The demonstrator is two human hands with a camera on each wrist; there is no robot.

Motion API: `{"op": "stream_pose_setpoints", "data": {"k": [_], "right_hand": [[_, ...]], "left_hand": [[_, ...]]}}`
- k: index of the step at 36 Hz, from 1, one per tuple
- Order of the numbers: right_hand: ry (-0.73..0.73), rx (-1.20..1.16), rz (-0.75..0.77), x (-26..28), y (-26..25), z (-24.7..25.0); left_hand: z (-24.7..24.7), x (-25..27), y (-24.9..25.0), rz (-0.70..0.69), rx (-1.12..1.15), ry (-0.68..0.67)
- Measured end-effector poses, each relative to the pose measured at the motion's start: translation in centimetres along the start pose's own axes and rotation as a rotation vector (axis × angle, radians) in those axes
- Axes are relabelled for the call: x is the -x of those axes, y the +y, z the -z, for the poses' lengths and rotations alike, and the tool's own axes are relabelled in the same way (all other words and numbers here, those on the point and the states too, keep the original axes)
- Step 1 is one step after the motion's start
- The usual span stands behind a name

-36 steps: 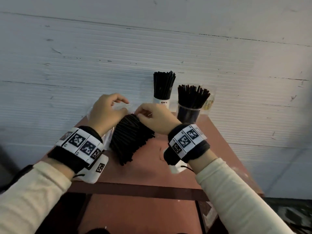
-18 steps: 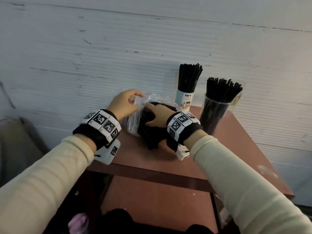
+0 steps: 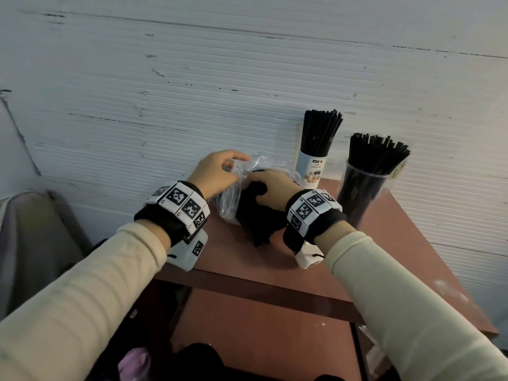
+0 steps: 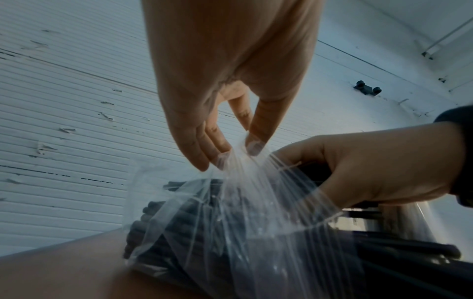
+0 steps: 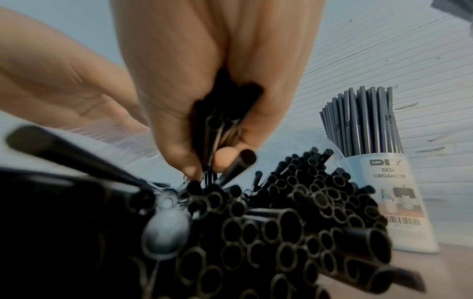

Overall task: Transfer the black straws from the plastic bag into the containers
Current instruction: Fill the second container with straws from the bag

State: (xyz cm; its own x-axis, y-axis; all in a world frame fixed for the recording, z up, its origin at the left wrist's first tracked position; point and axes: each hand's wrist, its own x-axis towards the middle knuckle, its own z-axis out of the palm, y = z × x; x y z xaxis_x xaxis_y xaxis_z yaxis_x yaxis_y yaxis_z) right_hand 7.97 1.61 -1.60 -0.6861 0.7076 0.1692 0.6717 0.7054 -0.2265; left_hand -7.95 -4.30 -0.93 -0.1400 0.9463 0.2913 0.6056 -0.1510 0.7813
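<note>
A clear plastic bag (image 3: pixel 229 200) lies on the red-brown table (image 3: pixel 384 243), with a thick bundle of black straws (image 3: pixel 258 224) sticking out of its open end toward me. My left hand (image 3: pixel 217 171) pinches the bag's film (image 4: pixel 240 161) between thumb and fingertips. My right hand (image 3: pixel 272 188) grips a few black straws (image 5: pixel 217 129) at the top of the bundle. Behind stand two containers holding upright black straws: a white labelled cup (image 3: pixel 312 171) and a clear tumbler (image 3: pixel 360 193).
A white ribbed wall (image 3: pixel 192 92) runs right behind the table. The table's front edge (image 3: pixel 261 281) lies below my wrists, with a lower shelf (image 3: pixel 261 334) beneath. A grey object (image 3: pixel 33 243) sits to the left of the table.
The view has swung left and back, so the table sits more to the right. My right hand went from the bundle's top end to gripping straws in the bundle; my left keeps holding the bag.
</note>
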Motion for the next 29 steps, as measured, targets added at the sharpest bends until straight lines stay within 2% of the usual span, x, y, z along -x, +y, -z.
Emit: {"op": "stream_pose_setpoints", "data": {"k": [14, 18, 21, 24, 27, 29], "right_hand": [[0.017, -0.141, -0.091, 2.7, 1.3, 1.8], [0.014, -0.181, -0.088, 4.7, 2.0, 2.2], [0.026, -0.224, -0.095, 6.7, 2.4, 2.5], [0.026, -0.215, -0.078, 8.7, 2.6, 3.4], [0.027, -0.173, -0.049, 10.4, 2.5, 4.5], [0.031, -0.167, -0.035, 11.5, 2.5, 5.2]], "left_hand": [[-0.8, -0.4, -0.7, 0.028, -0.063, -0.062], [-1.5, 0.0, -0.1, 0.017, -0.136, 0.03], [-2.1, 0.8, 0.9, -0.105, -0.272, 0.102], [-3.3, 1.3, 2.5, -0.315, -0.37, -0.048], [-5.2, 1.2, 3.9, -0.401, -0.473, -0.241], [-6.6, 0.9, 4.5, -0.439, -0.524, -0.298]]}}
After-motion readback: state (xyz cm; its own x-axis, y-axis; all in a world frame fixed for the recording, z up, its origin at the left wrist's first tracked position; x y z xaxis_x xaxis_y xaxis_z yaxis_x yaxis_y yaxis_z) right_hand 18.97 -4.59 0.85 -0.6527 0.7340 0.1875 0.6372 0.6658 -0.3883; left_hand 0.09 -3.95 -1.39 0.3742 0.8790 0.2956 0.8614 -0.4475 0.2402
